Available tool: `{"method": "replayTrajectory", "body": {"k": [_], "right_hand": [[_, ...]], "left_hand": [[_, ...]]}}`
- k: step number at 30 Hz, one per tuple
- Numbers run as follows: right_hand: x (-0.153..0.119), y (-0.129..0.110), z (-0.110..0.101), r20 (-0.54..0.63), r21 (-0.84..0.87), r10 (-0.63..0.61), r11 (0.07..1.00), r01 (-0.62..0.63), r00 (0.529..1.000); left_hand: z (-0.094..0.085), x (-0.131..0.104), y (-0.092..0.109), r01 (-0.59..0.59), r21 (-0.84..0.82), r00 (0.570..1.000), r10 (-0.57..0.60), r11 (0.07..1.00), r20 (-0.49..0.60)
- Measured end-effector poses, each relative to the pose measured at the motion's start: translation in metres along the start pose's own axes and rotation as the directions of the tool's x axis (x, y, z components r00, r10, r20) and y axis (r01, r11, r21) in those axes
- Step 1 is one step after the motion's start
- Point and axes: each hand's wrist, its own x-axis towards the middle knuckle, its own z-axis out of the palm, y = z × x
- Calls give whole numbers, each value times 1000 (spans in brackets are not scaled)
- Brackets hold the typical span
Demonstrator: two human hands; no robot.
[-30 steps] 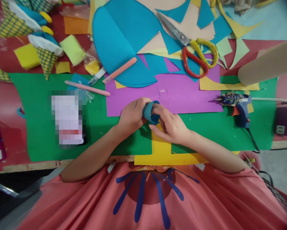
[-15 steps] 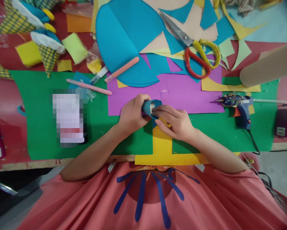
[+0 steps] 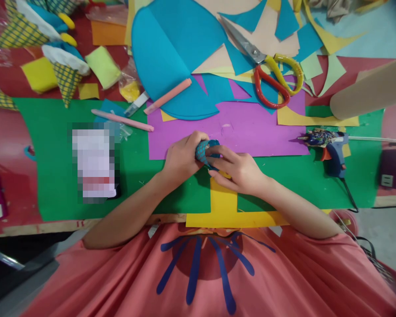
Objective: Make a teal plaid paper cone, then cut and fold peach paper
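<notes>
A small blue ring-shaped piece with a checked pattern (image 3: pixel 202 151) is held above the green sheet (image 3: pixel 145 185), near the middle. My left hand (image 3: pixel 183 157) is wrapped round its left side. The fingers of my right hand (image 3: pixel 239 169) reach into and over the right side of the ring, and the fingertips are partly hidden inside it. Below the hands, a yellow strip (image 3: pixel 224 196) runs down to a longer yellow strip (image 3: pixel 250 219) along the table's front edge. A purple sheet (image 3: pixel 264 132) lies just beyond the hands.
Scissors (image 3: pixel 257 55) lie on blue paper scraps at the back. To the right are a glue gun (image 3: pixel 336 154) with a cord and a beige roll (image 3: pixel 369 92). A blurred phone (image 3: pixel 95 163) and two pink pens (image 3: pixel 123 119) (image 3: pixel 168 96) lie to the left.
My right hand has shifted slightly left, its fingers now further over the ring. The ring has turned a little in my left hand.
</notes>
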Motion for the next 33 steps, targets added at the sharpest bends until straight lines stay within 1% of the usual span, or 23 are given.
{"method": "replayTrajectory", "body": {"k": [5,7,10,14,20,23,28,30,33], "right_hand": [[-1,-1,2,70,-60,36,998,-31,997],[-1,-1,3,105,-65,55,997,-49,993],[0,-1,3,121,-51,79,996,-74,989],[0,-1,3,117,-60,77,996,-70,990],[0,-4,1,87,-122,57,991,-47,995],[0,-3,2,60,-156,32,987,-22,998],[0,-3,2,22,-167,1,986,3,1000],[0,-4,3,10,-168,1,986,1,1000],[0,-7,3,16,-168,21,986,-18,1000]], "left_hand": [[1,0,1,6,9,1000,-6,1000,-13],[1,0,1,5,8,1000,-5,1000,-20],[1,0,1,-3,4,999,3,1000,-33],[2,1,0,-4,22,998,5,1000,-56],[4,1,-1,-27,43,999,29,999,-35],[4,0,0,-42,34,998,44,999,-47],[4,0,-1,-12,23,999,13,1000,-33],[5,0,-3,0,23,1000,0,1000,-31],[5,1,-5,-13,26,999,14,1000,-53]]}}
